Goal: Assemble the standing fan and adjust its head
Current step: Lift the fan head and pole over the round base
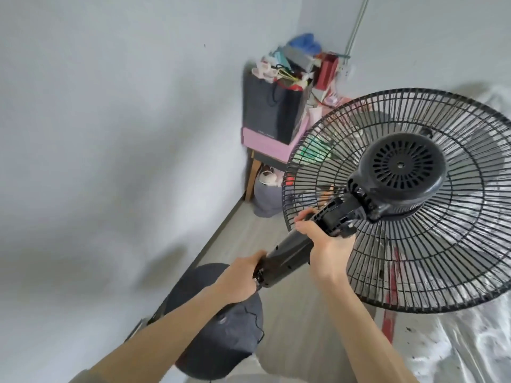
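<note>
Two hands hold one fan: left hand [240, 280] grips its neck [287, 254] bottom, right hand [323, 244] higher.

The fan's motor housing [403, 172] is showing glossy black plastic, while the grille [414, 272] is looking like thin black wire. The neck [287, 255] is gleaming as smooth plastic. The round base [221, 341] is appearing matt and dark. The floor [298, 327] is showing pale wood grain; the wall [110, 134] is looking matt.
</note>
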